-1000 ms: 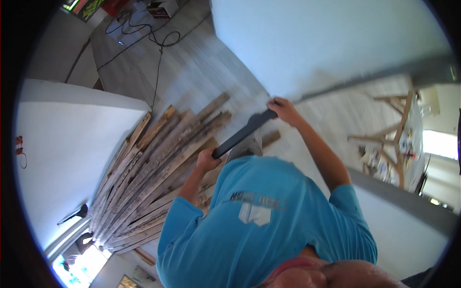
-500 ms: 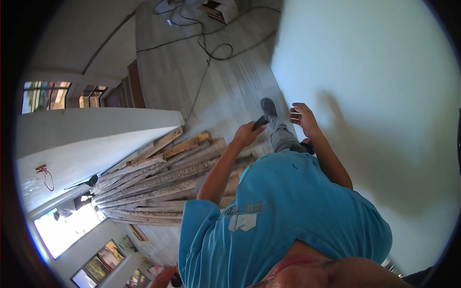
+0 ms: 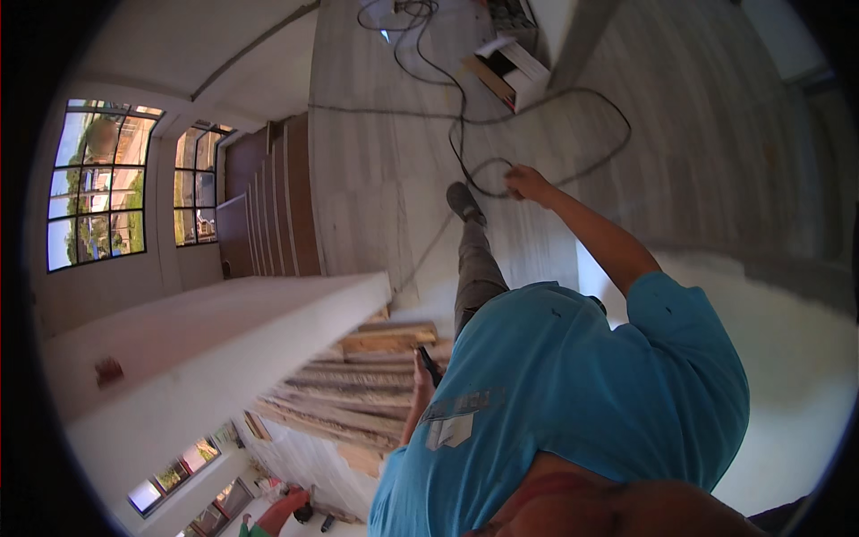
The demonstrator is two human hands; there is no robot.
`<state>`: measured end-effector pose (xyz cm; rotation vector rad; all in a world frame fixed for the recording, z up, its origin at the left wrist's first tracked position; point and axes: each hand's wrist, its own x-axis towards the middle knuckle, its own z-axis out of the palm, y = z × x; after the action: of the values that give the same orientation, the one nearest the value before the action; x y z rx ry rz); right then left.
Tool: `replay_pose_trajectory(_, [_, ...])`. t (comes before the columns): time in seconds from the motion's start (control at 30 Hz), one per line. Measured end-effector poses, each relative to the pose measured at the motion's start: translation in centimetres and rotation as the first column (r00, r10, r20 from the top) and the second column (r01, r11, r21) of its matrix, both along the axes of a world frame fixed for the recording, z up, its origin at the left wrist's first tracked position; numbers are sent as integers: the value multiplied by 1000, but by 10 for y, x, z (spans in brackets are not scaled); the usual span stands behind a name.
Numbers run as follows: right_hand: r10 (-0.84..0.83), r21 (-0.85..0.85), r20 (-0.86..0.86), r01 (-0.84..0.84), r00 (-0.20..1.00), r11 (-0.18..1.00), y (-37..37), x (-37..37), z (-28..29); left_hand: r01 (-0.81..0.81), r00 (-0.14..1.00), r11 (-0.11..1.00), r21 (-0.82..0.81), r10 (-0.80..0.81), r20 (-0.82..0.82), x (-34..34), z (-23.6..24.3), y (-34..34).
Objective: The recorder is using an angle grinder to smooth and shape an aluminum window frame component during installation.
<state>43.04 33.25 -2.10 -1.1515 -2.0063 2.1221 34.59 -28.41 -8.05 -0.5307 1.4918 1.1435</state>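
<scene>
Bar (image 3: 430,367) in the left hand (image 3: 421,381)

The left hand is down low, next to the blue shirt (image 3: 582,376). Its fingers are bent around the dark bar. Only a short bit of the bar shows, because the shirt covers the rest. You cannot tell how hard the fingers squeeze. In the view, the bar is just beside the ends of some old wooden boards (image 3: 349,391), which lie in a pile by a white wall (image 3: 349,313).

The right hand (image 3: 530,186) is stretched out in front, well apart from the bar. Its fingers look a bit curled, but you cannot tell how far open they are. A loop of black cable (image 3: 463,107) is right by them in the view. You cannot tell if they touch it.

One dark shoe (image 3: 465,202) is near the right hand, on the grey floor (image 3: 376,197). Farther off, a box (image 3: 523,76) sits near the cable. Another person (image 3: 279,514) is at the bottom left, well away from both hands.
</scene>
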Motion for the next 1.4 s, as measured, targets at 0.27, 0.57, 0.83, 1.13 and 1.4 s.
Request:
replay_pose_trajectory(0.27, [-328,30,605,390,726,920,114,-20,-77,-138,962,987,79,152,-226,-330,80,327])
replay_pose_trajectory(0.57, [-349,-43,736,554,581,831,269,-237,-104,-4,768,981,194,128,-628,-736,156,605])
replay_pose_trajectory(0.83, [15,470,347,-187,938,863,591,-801,-122,-40,833,997,-68,-4,-553,-904,116,724])
replay_pose_trajectory(1.13, [62,402,-63,-31,996,915,824,-1247,26,-33,861,999,-16,20,-507,-1269,120,914])
replay_pose_trajectory(1.4, [-449,-71,184,468,874,881,980,-1275,-74,52,846,997,60,-12,-533,-1577,148,1203])
